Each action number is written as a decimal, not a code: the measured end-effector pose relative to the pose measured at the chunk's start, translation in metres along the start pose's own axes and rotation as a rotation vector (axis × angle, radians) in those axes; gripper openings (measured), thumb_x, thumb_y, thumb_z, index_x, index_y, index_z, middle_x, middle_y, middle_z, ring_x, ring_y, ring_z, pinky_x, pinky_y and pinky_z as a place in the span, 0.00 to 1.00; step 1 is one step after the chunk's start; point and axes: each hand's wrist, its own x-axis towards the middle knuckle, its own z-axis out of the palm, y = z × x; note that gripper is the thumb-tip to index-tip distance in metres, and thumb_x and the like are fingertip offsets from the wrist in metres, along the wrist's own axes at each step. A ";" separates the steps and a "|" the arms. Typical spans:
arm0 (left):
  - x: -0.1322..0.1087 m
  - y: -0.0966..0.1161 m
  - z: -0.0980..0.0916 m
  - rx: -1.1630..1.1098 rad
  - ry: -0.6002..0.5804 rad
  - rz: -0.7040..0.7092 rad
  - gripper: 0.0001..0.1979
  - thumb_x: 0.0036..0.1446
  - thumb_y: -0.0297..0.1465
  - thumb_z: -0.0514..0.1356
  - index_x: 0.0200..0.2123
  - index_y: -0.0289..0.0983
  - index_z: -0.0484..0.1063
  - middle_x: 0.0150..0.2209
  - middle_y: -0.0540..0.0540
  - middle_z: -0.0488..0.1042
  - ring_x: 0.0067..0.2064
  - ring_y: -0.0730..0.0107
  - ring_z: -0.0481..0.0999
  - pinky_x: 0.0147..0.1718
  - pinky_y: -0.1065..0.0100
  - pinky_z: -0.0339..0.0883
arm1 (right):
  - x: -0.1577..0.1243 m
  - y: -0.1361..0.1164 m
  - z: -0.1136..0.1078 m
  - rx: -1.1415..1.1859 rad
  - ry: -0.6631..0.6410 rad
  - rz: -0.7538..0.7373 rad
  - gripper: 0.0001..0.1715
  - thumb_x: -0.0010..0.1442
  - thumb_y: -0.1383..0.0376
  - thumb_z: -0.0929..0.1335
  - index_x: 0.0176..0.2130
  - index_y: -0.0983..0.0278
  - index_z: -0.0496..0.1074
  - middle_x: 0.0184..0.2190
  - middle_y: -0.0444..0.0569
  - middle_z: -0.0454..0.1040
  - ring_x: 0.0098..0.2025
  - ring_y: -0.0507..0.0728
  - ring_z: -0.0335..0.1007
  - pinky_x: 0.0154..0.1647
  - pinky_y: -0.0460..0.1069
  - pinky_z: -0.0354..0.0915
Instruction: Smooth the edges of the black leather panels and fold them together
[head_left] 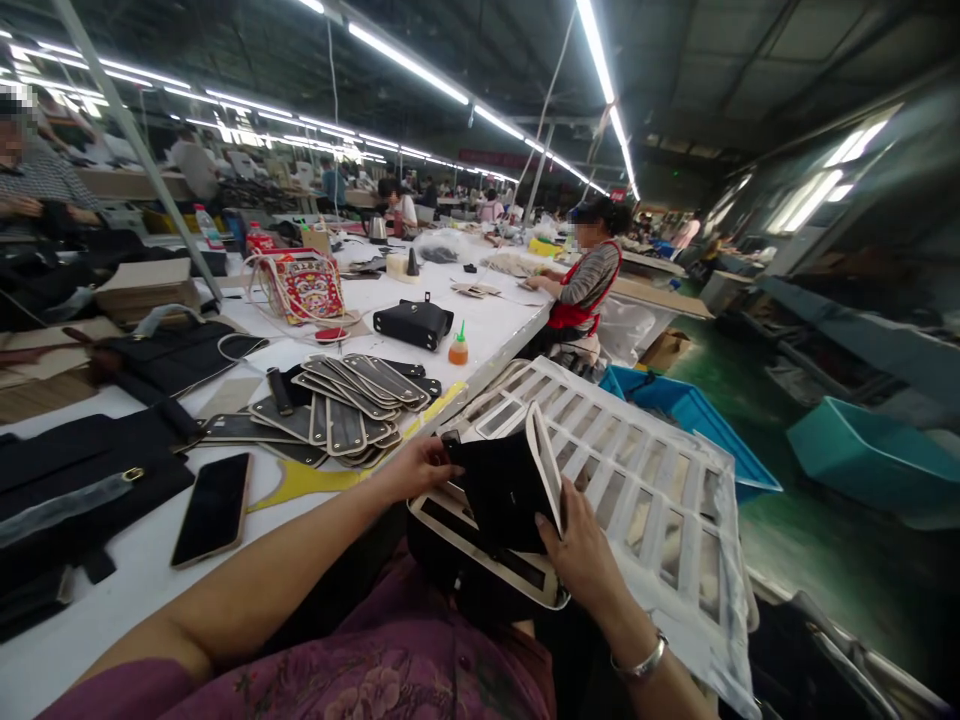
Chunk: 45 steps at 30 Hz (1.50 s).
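Now left hand (418, 467), right hand (581, 555) on one black piece (501, 492).

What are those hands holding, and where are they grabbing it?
Both hold one black bag piece: the left hand pinches its upper left corner, and the right hand supports its lower right edge.

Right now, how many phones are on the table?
1. The phone lies screen up on the white table, near its front edge, left of the person's left hand. Others may be hidden among the black pieces farther back.
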 end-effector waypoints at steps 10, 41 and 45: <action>0.002 -0.011 -0.004 0.257 -0.055 0.048 0.06 0.42 0.27 0.61 0.28 0.33 0.69 0.24 0.53 0.67 0.26 0.76 0.66 0.26 0.75 0.60 | -0.006 0.006 0.006 -0.108 -0.094 0.034 0.41 0.53 0.57 0.63 0.60 0.70 0.45 0.53 0.60 0.60 0.55 0.63 0.57 0.55 0.57 0.56; -0.044 -0.074 -0.022 0.551 0.169 -0.238 0.14 0.49 0.33 0.57 0.40 0.36 0.70 0.32 0.50 0.71 0.33 0.69 0.69 0.34 0.69 0.64 | -0.016 -0.021 0.030 -0.594 -0.466 -0.497 0.39 0.51 0.52 0.65 0.60 0.53 0.51 0.43 0.57 0.63 0.36 0.62 0.64 0.34 0.54 0.61; -0.035 -0.065 -0.026 0.668 0.150 -0.198 0.18 0.46 0.28 0.57 0.44 0.35 0.68 0.35 0.47 0.69 0.36 0.66 0.69 0.37 0.66 0.63 | -0.007 -0.030 0.035 -0.585 -0.510 -0.458 0.39 0.49 0.53 0.66 0.59 0.53 0.53 0.42 0.57 0.64 0.37 0.62 0.65 0.35 0.54 0.61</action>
